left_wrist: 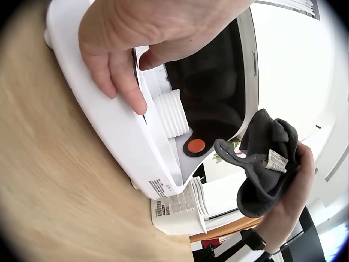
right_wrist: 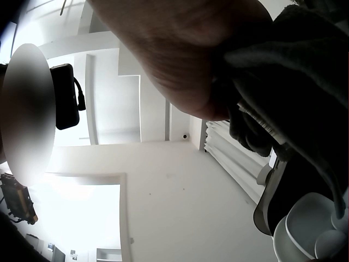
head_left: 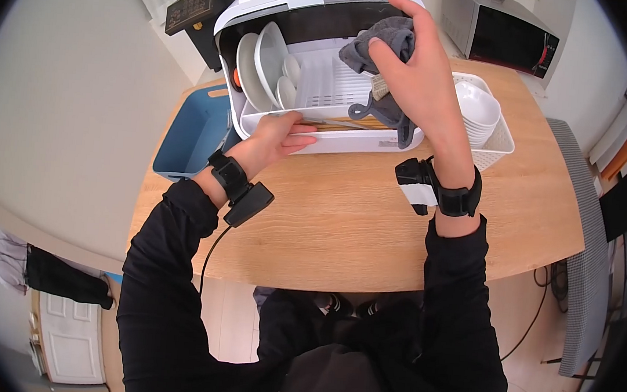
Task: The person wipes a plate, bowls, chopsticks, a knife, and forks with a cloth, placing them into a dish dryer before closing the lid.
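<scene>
My right hand (head_left: 426, 87) grips a bunched dark grey cloth (head_left: 393, 42) above the right part of a white lidded dish rack (head_left: 347, 141). From the cloth hang a loop and a pale label, both plain in the left wrist view. My left hand (head_left: 268, 141) holds the rack's front wall, fingers over the outer face and thumb on the inner side. Chopsticks (head_left: 326, 125) lie in the narrow front trough beside it. White plates (head_left: 269, 60) stand on edge at the rack's left, with small white bowls (head_left: 288, 83) next to them. The rack's dark lid is raised.
Left of the rack sits a blue bin (head_left: 190, 131). On its right, a white basket (head_left: 505, 141) holds stacked white bowls (head_left: 476, 109). A microwave (head_left: 506, 38) stands behind the wooden table (head_left: 370, 222). Another person (head_left: 43, 267) is far off at left.
</scene>
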### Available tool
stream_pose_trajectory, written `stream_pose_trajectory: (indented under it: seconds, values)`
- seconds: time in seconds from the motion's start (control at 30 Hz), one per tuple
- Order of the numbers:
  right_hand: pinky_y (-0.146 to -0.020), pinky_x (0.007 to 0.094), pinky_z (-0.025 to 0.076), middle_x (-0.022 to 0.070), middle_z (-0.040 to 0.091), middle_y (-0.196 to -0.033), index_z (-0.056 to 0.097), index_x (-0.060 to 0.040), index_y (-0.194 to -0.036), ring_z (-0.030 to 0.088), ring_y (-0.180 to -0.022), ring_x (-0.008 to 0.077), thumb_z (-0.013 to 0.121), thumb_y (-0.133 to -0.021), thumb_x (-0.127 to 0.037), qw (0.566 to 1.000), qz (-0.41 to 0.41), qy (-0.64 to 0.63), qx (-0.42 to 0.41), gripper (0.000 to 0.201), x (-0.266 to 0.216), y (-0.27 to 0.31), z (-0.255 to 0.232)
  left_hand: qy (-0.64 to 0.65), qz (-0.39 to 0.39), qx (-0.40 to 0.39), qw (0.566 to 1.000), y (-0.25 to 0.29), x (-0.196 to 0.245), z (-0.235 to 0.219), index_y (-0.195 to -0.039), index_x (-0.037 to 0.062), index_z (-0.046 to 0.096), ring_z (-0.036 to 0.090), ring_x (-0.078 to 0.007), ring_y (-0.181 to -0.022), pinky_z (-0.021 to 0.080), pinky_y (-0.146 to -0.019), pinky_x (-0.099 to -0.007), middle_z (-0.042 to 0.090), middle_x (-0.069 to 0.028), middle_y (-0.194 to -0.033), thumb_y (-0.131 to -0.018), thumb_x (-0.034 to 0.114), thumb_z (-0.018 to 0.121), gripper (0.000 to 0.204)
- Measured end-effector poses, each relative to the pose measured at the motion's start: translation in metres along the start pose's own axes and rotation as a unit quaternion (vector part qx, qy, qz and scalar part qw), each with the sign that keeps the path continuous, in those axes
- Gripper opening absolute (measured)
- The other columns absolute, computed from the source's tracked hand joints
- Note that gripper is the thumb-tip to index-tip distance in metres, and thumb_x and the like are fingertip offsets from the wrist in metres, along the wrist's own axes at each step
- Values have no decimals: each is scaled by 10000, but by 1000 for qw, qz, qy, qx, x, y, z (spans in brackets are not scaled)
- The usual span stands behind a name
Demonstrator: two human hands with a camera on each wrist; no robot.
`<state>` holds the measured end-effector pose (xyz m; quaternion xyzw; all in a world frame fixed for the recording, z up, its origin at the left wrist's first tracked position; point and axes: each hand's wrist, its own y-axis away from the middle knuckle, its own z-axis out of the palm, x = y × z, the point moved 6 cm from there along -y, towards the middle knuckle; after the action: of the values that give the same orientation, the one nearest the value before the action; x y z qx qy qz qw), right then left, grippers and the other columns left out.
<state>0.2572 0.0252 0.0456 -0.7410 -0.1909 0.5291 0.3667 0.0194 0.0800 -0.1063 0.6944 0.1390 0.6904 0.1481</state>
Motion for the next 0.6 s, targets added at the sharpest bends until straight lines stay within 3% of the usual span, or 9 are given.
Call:
stream_pose_trajectory:
  seconds: [0.1, 0.2, 0.37, 0.5, 0.6]
  values:
    - [-829, 372, 495, 172, 664, -958, 458, -33, -1360, 635, -816, 263, 656, -819, -249, 1000, 16, -4, -7, 615, 1, -1, 1, -17, -11, 3, 1000, -4, 0, -3, -1287, -44, 458, 704, -284, -938, 576, -834, -334, 649, -197, -1183, -1028, 212, 431, 365]
    - [-865, 383, 487, 190, 662, -1001, 455, -35, -1361, 641, -874, 294, 656, -819, -259, 999, -30, 8, 15, 620, 0, 0, 1, -36, -11, 0, 999, -8, 0, -7, -1231, -46, 479, 708, -276, -916, 571, -830, -331, 658, -194, -1169, -1030, 211, 421, 331]
    - [-891, 384, 484, 204, 661, -1034, 455, -46, -1361, 647, -946, 320, 659, -809, -260, 1000, 25, 1, -8, 626, 2, -1, 2, -55, -19, 8, 998, -7, 2, -21, -1101, 25, 540, 705, -227, -838, 554, -799, -303, 676, -161, -1139, -1023, 219, 441, 231]
    - [-945, 391, 463, 204, 657, -1057, 455, -67, -1365, 635, -1022, 338, 653, -779, -233, 996, 77, 2, -34, 641, 1, 0, 4, -108, 76, 43, 990, 18, 26, -42, -1066, 37, 562, 694, -189, -793, 537, -763, -289, 695, -132, -1059, -992, 240, 486, 229]
    - [-987, 398, 436, 216, 608, -1160, 446, -85, -1378, 589, -1108, 359, 643, -752, -198, 999, 1, 36, -17, 666, 7, -2, 7, -144, 132, 93, 976, 29, 58, -86, -1050, 53, 589, 681, -154, -762, 514, -724, -273, 707, -94, -963, -964, 262, 525, 235]
